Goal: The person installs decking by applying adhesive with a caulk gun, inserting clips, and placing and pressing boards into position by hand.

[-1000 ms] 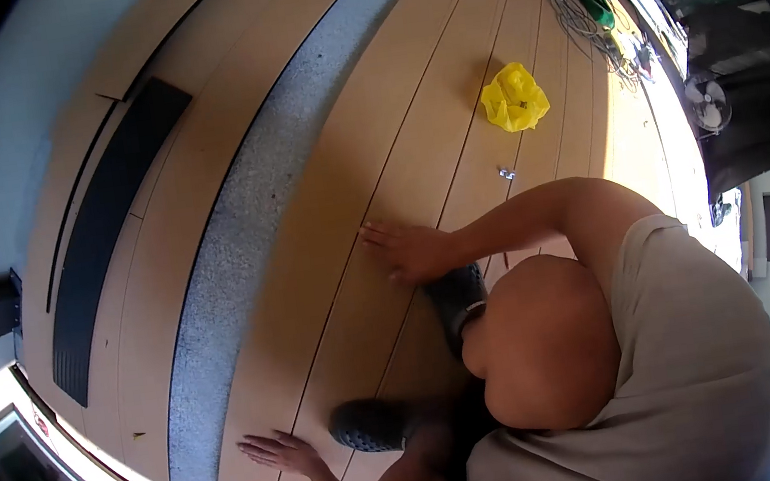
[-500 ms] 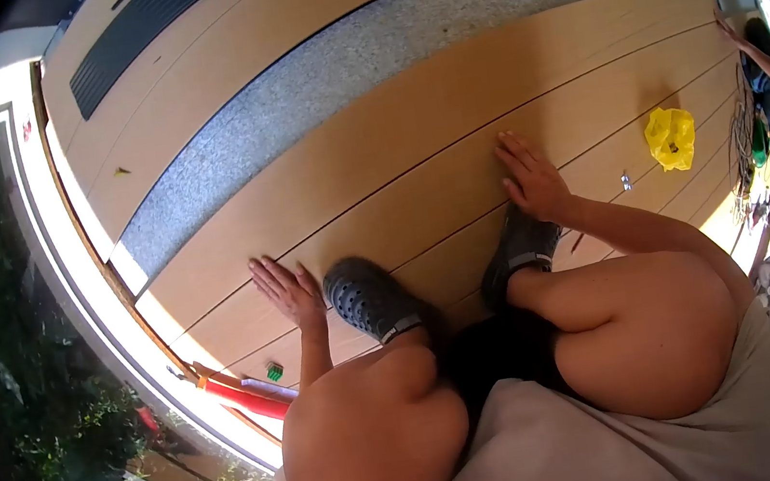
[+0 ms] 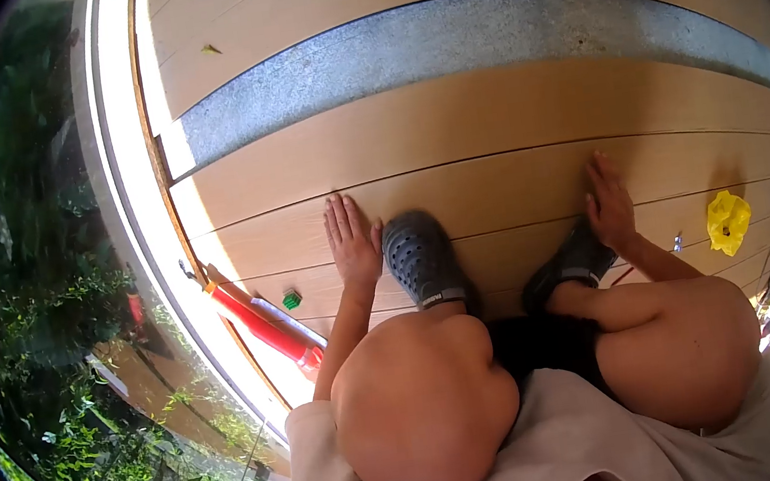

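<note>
My left hand point(image 3: 355, 241) lies flat on the brown floor planks point(image 3: 485, 190), fingers stretched out, just left of one dark clog point(image 3: 421, 253). My right hand point(image 3: 609, 203) rests palm down on the planks beside the other clog point(image 3: 577, 259), its fingers pointing away from me. Neither hand holds anything. Past my fingertips runs a seam between boards, and beyond the outermost board is a strip of bare grey speckled ground point(image 3: 436, 39).
A red tube-like tool point(image 3: 265, 329) and a small green item point(image 3: 292, 299) lie at left beside the glass door frame point(image 3: 126, 158). A yellow plastic bag point(image 3: 728, 222) and a small shiny item point(image 3: 677, 243) lie at right, near cables.
My view has turned left and down, so the glass side shows more and the co-worker has mostly left view. Both hands remain flat on the planks, with the clogs between them.
</note>
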`<action>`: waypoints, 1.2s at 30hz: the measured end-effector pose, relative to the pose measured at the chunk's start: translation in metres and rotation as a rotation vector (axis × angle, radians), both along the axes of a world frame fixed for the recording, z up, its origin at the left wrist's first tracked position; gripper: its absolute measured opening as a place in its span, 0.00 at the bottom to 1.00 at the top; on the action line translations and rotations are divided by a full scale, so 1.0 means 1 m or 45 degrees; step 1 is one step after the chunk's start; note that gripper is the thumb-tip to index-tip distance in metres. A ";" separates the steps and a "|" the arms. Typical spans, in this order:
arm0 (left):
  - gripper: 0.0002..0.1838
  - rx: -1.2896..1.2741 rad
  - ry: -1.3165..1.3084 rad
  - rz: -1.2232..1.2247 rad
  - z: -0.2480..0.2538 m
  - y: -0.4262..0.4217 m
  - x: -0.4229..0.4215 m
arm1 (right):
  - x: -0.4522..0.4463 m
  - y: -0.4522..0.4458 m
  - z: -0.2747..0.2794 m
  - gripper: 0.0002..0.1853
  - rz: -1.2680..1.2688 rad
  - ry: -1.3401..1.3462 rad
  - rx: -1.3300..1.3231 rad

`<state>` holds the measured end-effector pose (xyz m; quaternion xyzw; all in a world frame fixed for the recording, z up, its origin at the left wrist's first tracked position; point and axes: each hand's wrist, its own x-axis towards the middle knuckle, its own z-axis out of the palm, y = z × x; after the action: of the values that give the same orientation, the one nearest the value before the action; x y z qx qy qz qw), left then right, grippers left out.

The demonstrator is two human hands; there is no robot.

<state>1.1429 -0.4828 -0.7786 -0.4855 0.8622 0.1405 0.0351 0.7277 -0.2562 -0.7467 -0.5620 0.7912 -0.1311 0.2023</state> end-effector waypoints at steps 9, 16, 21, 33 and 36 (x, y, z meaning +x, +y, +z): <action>0.36 -0.109 0.007 0.092 -0.014 -0.024 0.004 | 0.004 0.000 -0.001 0.30 -0.074 -0.074 0.055; 0.35 -0.346 0.059 0.314 -0.020 -0.075 0.015 | 0.003 0.011 -0.014 0.29 -0.013 -0.006 0.005; 0.34 -0.802 0.122 0.405 -0.015 -0.133 0.044 | -0.005 0.013 -0.005 0.27 -0.022 0.061 -0.002; 0.25 -0.911 0.027 -0.138 -0.036 -0.126 0.051 | -0.009 0.020 -0.011 0.27 -0.026 0.103 -0.234; 0.27 -0.873 0.002 -0.061 -0.030 -0.122 0.046 | -0.013 0.029 -0.030 0.27 0.002 0.047 -0.288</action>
<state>1.1886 -0.6049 -0.8089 -0.4485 0.8705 -0.1578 -0.1274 0.7150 -0.2274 -0.7765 -0.5841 0.7745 -0.2091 0.1232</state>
